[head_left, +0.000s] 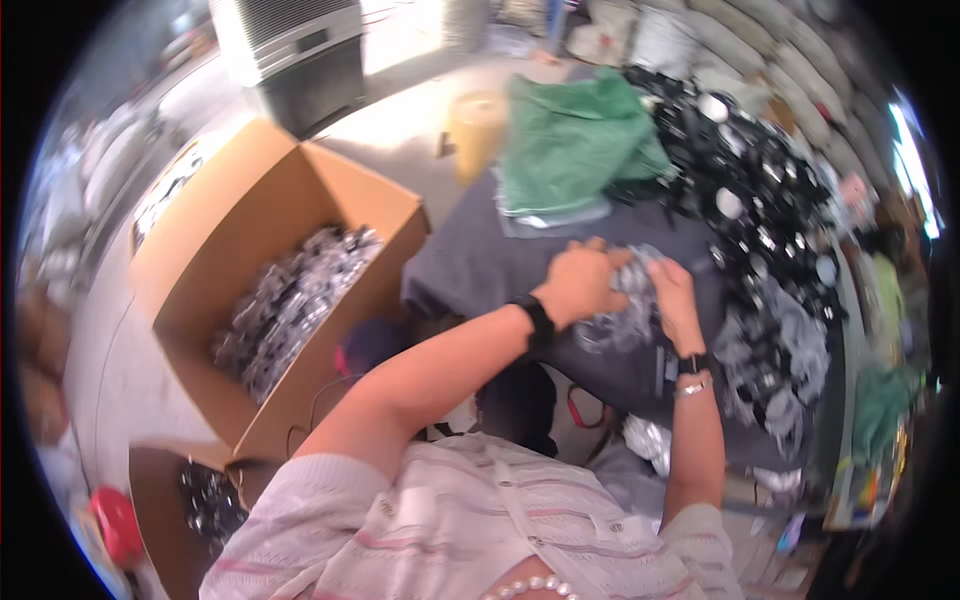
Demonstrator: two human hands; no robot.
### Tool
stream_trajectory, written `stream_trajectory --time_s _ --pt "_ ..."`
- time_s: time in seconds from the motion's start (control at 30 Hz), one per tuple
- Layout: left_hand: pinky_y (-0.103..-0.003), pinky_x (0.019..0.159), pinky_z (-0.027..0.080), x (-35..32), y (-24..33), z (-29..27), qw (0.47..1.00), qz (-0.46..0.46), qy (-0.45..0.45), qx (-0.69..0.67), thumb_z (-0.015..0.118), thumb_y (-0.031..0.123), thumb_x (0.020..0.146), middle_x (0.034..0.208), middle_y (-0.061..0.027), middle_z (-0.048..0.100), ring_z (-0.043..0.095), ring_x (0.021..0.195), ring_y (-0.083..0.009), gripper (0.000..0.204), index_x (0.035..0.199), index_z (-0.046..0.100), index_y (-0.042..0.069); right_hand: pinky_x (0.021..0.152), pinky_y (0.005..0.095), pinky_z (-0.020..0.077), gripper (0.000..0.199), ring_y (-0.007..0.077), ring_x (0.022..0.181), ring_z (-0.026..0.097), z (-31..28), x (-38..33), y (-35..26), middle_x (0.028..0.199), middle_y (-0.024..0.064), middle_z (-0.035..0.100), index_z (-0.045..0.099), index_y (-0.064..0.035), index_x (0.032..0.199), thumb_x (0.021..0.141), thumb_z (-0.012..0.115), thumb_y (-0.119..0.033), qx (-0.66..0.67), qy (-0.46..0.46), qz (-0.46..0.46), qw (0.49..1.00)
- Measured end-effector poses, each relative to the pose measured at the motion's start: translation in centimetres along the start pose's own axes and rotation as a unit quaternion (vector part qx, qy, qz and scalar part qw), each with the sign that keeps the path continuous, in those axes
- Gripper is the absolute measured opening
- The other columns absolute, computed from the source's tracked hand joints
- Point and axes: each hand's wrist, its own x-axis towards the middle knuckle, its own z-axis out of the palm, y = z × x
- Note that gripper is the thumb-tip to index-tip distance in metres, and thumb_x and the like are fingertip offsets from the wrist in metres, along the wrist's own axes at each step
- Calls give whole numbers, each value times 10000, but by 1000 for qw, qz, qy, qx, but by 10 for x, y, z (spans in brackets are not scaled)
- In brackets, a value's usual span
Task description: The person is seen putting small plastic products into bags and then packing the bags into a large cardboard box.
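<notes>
Both hands meet over a dark grey cloth-covered table (455, 250). Between them is a crumpled bundle of clear, greyish plastic (622, 325), blurred, so its exact kind does not show. My left hand (582, 284) grips the bundle from the left, fingers bent over it. From the right, my right hand (676, 292) pinches its upper edge. To the right on the table, a pile of loose translucent grey pieces (745, 350) lies near the right wrist. A large heap of shiny black round parts (735, 165) spreads behind it.
A green cloth sack (575, 135) lies at the table's far side. On the left stands an open cardboard box (215, 235) holding many clear plastic pieces (295, 300). Another box with dark shiny parts (212, 505) is at lower left, beside a red object (118, 525). Filled sacks (735, 40) are stacked behind.
</notes>
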Motion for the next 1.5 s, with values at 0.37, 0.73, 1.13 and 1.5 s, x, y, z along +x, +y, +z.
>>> stream_trajectory --time_s 0.37,0.73,1.13,1.5 --pt "-452 780 517 -1 -20 -3 997 22 51 -51 771 367 562 1027 -185 605 619 898 -365 610 1139 652 207 848 283 468 336 120 955 572 3 -5 -28 1047 43 627 570 19 1135 801 578 -18 -82 -208 -21 974" --pt "-438 814 488 -26 -39 -32 987 -18 86 -134 779 256 520 964 -166 593 607 903 -360 576 1079 692 147 876 278 446 432 132 964 574 35 10 -22 1083 36 618 548 23 1189 765 628 -8 20 -240 15 970" --pt "-351 847 499 -134 -213 -292 958 -153 242 28 794 248 596 1015 -150 617 614 953 -292 594 1150 656 83 771 288 495 391 120 851 599 376 116 -159 971 42 644 599 23 1090 704 656 -9 -3 -456 -138 879" --pt "-283 906 474 -202 -481 -354 904 -328 272 -12 800 109 623 1114 -74 620 596 1003 -165 639 1236 621 90 667 277 485 348 140 715 594 690 209 -88 809 48 649 640 34 934 589 676 61 56 -530 -126 837"
